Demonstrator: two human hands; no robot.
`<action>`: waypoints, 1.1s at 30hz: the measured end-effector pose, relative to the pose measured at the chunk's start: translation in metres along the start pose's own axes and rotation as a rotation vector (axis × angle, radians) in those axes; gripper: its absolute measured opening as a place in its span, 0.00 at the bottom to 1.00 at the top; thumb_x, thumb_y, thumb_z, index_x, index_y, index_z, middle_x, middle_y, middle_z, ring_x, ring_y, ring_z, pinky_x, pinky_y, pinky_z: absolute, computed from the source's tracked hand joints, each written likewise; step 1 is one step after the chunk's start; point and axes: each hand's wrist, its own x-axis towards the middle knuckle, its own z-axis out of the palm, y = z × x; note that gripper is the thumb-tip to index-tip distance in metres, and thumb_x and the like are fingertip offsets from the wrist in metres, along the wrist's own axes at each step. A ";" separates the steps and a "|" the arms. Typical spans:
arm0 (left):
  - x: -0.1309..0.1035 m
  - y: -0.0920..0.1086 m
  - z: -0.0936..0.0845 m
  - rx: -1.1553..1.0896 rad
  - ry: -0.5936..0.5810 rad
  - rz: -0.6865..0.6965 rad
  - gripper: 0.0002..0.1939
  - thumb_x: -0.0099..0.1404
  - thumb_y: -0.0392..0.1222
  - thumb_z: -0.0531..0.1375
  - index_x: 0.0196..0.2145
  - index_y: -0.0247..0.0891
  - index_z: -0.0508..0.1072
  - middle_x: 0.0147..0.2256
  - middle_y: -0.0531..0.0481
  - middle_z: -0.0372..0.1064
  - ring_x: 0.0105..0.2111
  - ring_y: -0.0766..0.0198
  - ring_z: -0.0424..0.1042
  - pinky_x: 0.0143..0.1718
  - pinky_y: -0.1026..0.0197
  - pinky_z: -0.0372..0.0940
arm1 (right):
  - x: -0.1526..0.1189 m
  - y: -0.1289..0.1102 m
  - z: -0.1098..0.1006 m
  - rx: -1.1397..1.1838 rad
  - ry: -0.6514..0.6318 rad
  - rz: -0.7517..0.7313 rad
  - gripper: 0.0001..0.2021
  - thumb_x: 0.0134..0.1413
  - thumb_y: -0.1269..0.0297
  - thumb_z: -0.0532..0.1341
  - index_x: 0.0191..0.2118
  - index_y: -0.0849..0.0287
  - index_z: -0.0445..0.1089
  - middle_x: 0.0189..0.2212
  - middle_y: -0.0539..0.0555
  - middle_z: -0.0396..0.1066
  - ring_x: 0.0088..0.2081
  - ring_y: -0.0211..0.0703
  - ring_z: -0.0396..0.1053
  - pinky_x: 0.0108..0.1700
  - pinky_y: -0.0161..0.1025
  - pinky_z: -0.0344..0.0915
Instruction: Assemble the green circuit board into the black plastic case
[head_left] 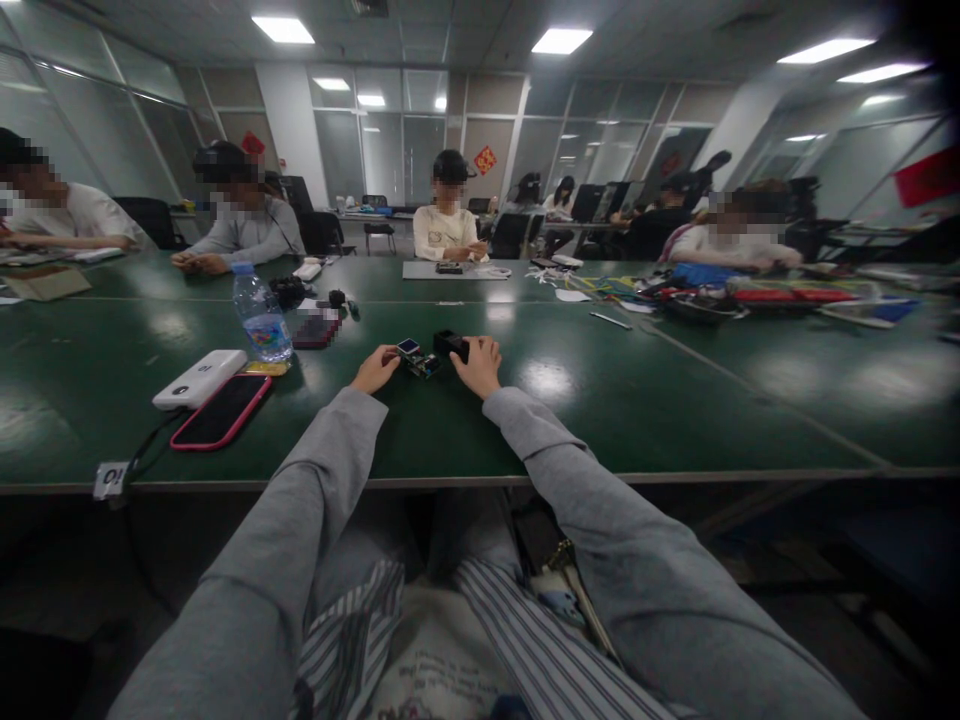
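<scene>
Near the middle of the green table, my left hand (pixel 377 369) has its fingers closed at the left edge of a small circuit board (pixel 421 365). A small screen part (pixel 408 346) sits at the board's upper left, by my fingertips. To the right of the board, my right hand (pixel 480 366) is wrapped round a small black case (pixel 445 343), whose left side shows beyond my fingers. The case and the board are close together. My right palm hides part of the case.
The green table (pixel 637 400) holds a water bottle (pixel 262 315), a pink-edged phone (pixel 223 410) and a white power bank (pixel 199 378) at left. A pen (pixel 610 321) and a pile of cables (pixel 637 288) lie right. Several people sit across the table.
</scene>
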 end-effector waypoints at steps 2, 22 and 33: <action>0.000 0.000 0.000 -0.017 0.004 0.010 0.16 0.59 0.39 0.58 0.46 0.37 0.69 0.45 0.44 0.72 0.46 0.60 0.71 0.52 0.52 0.62 | 0.000 -0.010 -0.007 0.057 0.033 -0.087 0.17 0.58 0.54 0.55 0.48 0.57 0.65 0.47 0.61 0.59 0.51 0.58 0.55 0.51 0.61 0.57; -0.003 0.007 -0.003 -0.061 0.075 0.113 0.13 0.57 0.31 0.55 0.40 0.35 0.72 0.37 0.46 0.74 0.40 0.62 0.73 0.47 0.56 0.64 | -0.011 -0.030 -0.001 0.322 -0.473 -0.150 0.15 0.59 0.56 0.57 0.46 0.59 0.70 0.38 0.54 0.71 0.40 0.42 0.67 0.46 0.40 0.63; -0.006 0.010 -0.003 -0.098 0.061 0.103 0.12 0.57 0.30 0.55 0.39 0.34 0.71 0.37 0.45 0.74 0.40 0.62 0.73 0.47 0.56 0.64 | -0.015 -0.033 -0.003 0.270 -0.448 -0.234 0.20 0.52 0.58 0.63 0.50 0.61 0.65 0.43 0.58 0.68 0.45 0.46 0.64 0.49 0.44 0.61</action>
